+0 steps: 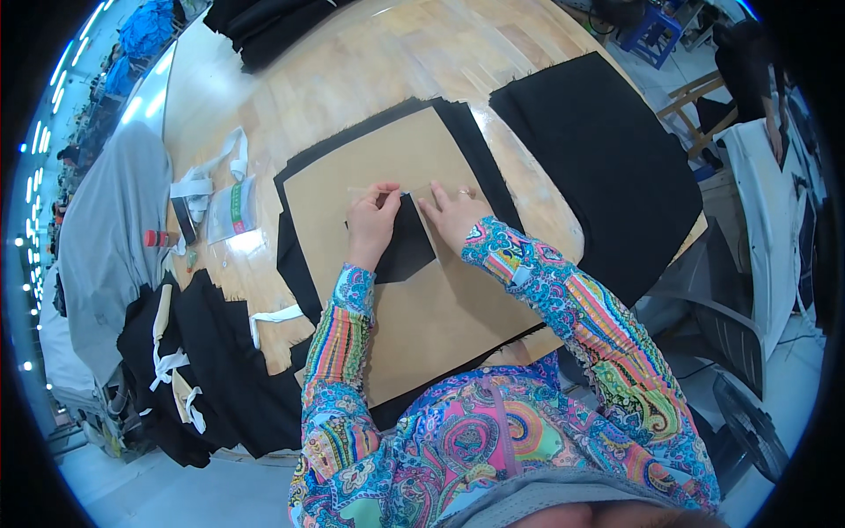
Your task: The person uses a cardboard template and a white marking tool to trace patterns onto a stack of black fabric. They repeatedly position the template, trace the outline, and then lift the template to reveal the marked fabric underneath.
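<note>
A brown card sheet (pixel 339 282) lies on a stack of black fabric pieces (pixel 290 233) in front of me. At its middle is a small black pocket-shaped fabric piece (pixel 407 246), with a pointed lower edge. My left hand (pixel 373 220) is closed in a pinch at the top edge of this piece, thumb against fingers. My right hand (pixel 458 216) rests beside its upper right corner with fingers apart on the card. Whether the small piece lies on the card or shows through an opening, I cannot tell.
A larger black fabric stack (pixel 598 158) lies at the right of the wooden table (pixel 396 53). To the left are white tape (pixel 211 172), a clear plastic packet (pixel 233 211), a red-capped container (pixel 158 238) and heaped black fabric (pixel 220 352). A fan (pixel 748 427) stands at lower right.
</note>
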Demonstrator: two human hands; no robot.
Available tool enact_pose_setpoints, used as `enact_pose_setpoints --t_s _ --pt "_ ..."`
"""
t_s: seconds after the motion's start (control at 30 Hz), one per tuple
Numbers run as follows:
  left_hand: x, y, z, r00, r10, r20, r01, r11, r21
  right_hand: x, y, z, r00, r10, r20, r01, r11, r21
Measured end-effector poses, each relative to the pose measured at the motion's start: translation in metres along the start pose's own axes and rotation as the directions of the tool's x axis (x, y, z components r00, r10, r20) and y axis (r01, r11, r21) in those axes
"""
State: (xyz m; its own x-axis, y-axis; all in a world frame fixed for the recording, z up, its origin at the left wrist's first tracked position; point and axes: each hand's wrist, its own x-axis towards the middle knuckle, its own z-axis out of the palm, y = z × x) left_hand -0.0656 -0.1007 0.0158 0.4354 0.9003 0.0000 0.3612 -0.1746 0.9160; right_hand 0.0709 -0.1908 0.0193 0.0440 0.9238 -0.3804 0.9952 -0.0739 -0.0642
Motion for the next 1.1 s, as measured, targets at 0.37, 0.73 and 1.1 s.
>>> enact_pose_setpoints --t_s 0.37,0.73,1.1 --pt "0.002 -0.004 0.003 0.996 0.091 0.020 -0.093 0.977 0.192 0.001 0.000 0.003 1.000 0.021 -0.021 -0.020 0.999 0.033" --pt "-0.009 -0.016 -0.021 0.993 -0.032 -0.114 0.019 0.994 -0.106 -0.009 -0.001 -0.014 0.999 -0.049 0.000 0.049 0.998 -0.043" --pt "-0.027 -0.044 -0.076 0.969 -0.037 -0.245 0.067 0.991 0.113 -0.010 0.001 -0.015 0.997 -0.076 -0.006 0.075 0.995 -0.064"
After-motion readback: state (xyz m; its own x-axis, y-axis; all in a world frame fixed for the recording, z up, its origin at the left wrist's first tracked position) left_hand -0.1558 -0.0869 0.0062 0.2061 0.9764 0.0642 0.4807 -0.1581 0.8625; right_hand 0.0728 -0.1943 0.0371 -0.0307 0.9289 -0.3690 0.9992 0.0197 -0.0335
